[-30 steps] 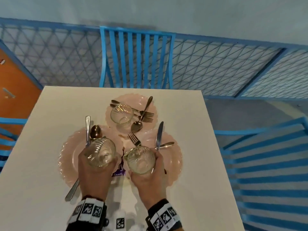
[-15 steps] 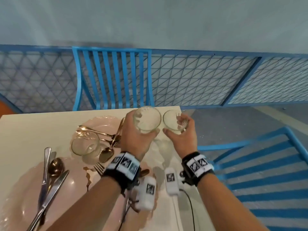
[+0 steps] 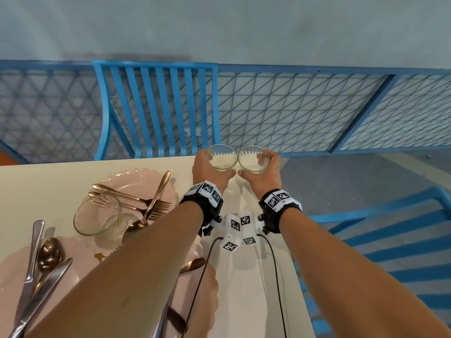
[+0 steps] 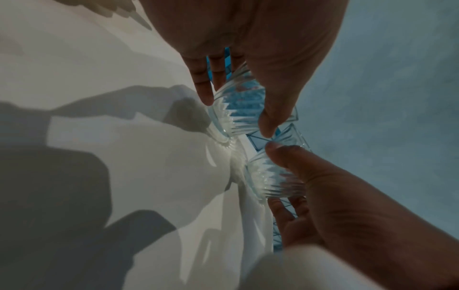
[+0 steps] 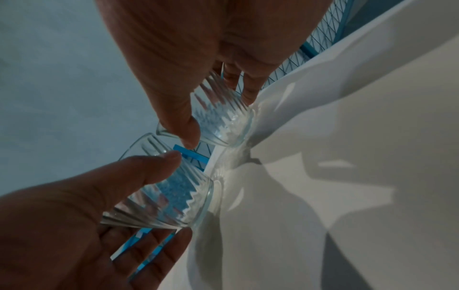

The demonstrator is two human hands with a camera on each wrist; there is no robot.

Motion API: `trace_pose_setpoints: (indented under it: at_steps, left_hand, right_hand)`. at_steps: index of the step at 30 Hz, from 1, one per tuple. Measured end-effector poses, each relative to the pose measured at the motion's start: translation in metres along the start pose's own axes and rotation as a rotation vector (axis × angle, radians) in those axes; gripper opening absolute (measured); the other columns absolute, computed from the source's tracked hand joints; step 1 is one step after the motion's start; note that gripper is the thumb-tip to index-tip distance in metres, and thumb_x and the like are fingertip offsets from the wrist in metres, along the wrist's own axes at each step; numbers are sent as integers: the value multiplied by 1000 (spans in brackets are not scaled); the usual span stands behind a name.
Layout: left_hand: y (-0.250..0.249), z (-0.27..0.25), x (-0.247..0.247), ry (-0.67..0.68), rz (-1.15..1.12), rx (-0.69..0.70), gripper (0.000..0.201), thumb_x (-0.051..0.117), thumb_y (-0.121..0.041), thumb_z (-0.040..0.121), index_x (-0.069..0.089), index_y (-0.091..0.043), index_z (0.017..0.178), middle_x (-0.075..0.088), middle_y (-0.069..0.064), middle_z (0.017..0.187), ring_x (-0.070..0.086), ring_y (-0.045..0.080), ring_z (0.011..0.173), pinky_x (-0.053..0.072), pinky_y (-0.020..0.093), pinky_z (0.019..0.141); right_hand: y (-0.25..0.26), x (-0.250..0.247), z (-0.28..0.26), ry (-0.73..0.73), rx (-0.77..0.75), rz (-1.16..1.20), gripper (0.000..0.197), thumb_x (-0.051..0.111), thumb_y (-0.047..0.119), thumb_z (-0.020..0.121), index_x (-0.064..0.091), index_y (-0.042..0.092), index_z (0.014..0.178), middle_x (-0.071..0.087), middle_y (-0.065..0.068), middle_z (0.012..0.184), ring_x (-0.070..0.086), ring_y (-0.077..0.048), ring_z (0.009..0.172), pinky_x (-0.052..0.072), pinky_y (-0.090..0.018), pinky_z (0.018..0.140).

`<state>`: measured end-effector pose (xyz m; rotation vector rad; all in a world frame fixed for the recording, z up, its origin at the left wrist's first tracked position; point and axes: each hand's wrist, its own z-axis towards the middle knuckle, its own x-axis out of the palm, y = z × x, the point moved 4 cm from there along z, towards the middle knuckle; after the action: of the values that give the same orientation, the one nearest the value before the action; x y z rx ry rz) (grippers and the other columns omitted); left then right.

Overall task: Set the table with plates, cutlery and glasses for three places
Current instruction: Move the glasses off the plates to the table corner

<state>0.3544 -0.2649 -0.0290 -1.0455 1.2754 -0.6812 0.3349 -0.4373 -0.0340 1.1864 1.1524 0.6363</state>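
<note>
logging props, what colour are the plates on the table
Pale pink plates with scalloped rims, clearest in the head view.

Two ribbed clear glasses stand upright, rims touching, at the white table's far corner.

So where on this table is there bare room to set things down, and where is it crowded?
Bare table runs along the right edge, from the two held glasses at the far right corner back toward the person. The far left strip beyond the plates is bare too. The near left is crowded: overlapping pink plates, cutlery and a third glass.
</note>
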Motion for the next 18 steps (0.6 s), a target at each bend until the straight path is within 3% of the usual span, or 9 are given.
trace_pose_setpoints:
  at_steps: [2,5,10,14,18]
  left_hand:
    - [3,3,4,1,3,-11,71,91,-26,63,48,-16,120,56,0,117,57,23,110,50,38,95]
    - [6,7,7,-4,-4,-29,75,91,-27,64,48,-16,124,56,-1,120,56,22,112,49,37,96]
    - [6,10,10,11,-23,-64,76,91,-25,64,47,-15,125,56,0,124,57,22,113,50,36,96]
    - [6,10,9,30,-9,-85,76,92,-24,62,47,-16,123,55,-2,117,58,23,112,50,35,93]
    - [-4,-8,-10,38,-30,-125,105,93,-20,61,35,-15,147,50,4,141,49,25,132,43,42,109]
  right_hand:
    - [-2,1,3,-7,10,-2,76,86,11,71,40,22,130,56,10,111,57,-5,96,38,-2,74]
    - [-3,1,7,-9,13,-12,77,86,13,71,39,22,131,56,6,117,56,-12,105,42,-18,86]
    - [-5,2,10,29,23,-16,79,85,14,74,35,26,134,55,9,115,56,-10,103,37,-6,75]
    - [-5,1,13,62,25,-34,86,87,18,71,34,26,138,56,4,124,57,-15,111,42,-18,85]
    - [-8,-13,-2,78,55,7,101,89,17,71,25,26,148,50,-4,141,51,-20,127,44,-34,103]
